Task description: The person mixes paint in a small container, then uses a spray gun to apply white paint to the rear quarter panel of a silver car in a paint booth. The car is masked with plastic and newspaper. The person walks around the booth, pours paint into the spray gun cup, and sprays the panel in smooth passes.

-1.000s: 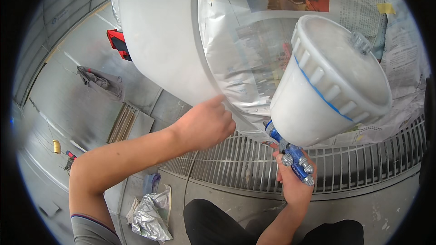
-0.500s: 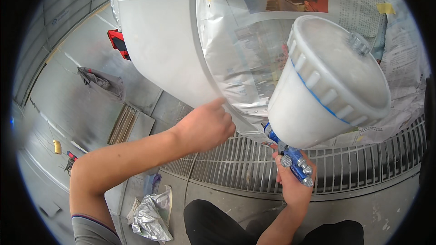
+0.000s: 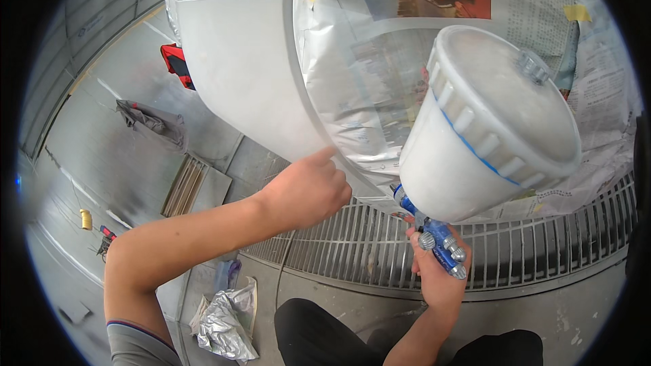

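My left hand rests at the curved lower edge of a white vehicle panel, index finger extended onto it, the other fingers curled, with no object visible in them. My right hand grips a blue spray gun below the panel, topped by a large tilted white cup with a lidded top and blue line. The cup hides much of the masking newspaper behind it, which covers the area right of the panel, with yellow tape on it.
A floor grating curves beneath the panel. Crumpled foil-like sheeting lies on the floor at lower left. A grey cloth is on the pale surface at left, with a slatted vent and a yellow cylinder nearby. My knees show at the bottom.
The spray gun's cup has shifted slightly to the left and down in the picture. My left hand stays at the panel edge, almost unmoved.
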Demonstrator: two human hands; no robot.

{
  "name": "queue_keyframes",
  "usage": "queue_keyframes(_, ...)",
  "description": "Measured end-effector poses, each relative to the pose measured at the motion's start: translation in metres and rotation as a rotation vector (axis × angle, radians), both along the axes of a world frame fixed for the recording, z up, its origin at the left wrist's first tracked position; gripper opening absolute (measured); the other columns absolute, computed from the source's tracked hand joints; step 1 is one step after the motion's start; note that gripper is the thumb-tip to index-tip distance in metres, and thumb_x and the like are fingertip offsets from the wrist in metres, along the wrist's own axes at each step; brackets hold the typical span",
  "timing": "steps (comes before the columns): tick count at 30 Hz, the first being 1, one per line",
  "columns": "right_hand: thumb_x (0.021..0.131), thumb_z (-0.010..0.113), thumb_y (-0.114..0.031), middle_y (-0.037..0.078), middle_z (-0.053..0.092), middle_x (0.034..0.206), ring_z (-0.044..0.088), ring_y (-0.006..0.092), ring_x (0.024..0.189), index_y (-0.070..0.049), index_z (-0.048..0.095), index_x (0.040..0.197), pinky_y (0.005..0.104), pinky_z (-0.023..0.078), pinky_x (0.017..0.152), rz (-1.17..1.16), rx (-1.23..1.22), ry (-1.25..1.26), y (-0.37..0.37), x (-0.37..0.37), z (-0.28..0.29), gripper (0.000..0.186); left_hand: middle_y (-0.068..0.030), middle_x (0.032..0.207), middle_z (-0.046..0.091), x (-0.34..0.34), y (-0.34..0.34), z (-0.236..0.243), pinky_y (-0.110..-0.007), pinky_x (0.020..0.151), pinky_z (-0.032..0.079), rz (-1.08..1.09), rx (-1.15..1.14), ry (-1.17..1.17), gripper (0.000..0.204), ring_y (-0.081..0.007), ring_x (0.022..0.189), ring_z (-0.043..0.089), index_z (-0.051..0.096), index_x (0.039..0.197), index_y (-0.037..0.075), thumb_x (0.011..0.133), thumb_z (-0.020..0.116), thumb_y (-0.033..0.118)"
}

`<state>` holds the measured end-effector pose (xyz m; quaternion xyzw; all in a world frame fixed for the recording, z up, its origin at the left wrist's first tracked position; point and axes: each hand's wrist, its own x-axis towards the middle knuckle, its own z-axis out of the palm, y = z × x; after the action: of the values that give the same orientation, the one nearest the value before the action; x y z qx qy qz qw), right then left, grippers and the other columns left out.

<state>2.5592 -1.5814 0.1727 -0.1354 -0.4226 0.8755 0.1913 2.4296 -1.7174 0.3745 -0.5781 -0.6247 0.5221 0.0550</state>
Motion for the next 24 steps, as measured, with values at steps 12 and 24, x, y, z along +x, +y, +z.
queue_keyframes(12, 0.094, 0.081, -0.010, -0.004, 0.060, 0.066, 0.048, 0.0022, 0.056, 0.004, 0.075, 0.109, 0.0233, 0.035, 0.049, 0.015, -0.005, -0.003, 0.000, 0.000, 0.001, 0.022, -0.0038, 0.077, 0.055, -0.001, 0.006, 0.010, -0.046, 0.118, 0.044, 0.022, 0.051, 0.002, 0.008, -0.0230, 0.075, 0.064, 0.061, 0.087, 0.009, 0.087, 0.062, 0.018)
queue_keyframes(24, 0.094, 0.080, -0.011, -0.004, 0.059, 0.063, 0.047, 0.0024, 0.053, 0.004, 0.075, 0.110, 0.0244, 0.035, 0.048, 0.021, -0.009, -0.014, 0.000, -0.001, -0.001, 0.023, -0.0023, 0.075, 0.054, -0.003, 0.002, 0.011, -0.045, 0.118, 0.046, -0.021, 0.066, -0.006, 0.008, -0.0227, 0.075, 0.064, 0.060, 0.087, 0.010, 0.086, 0.063, 0.018)
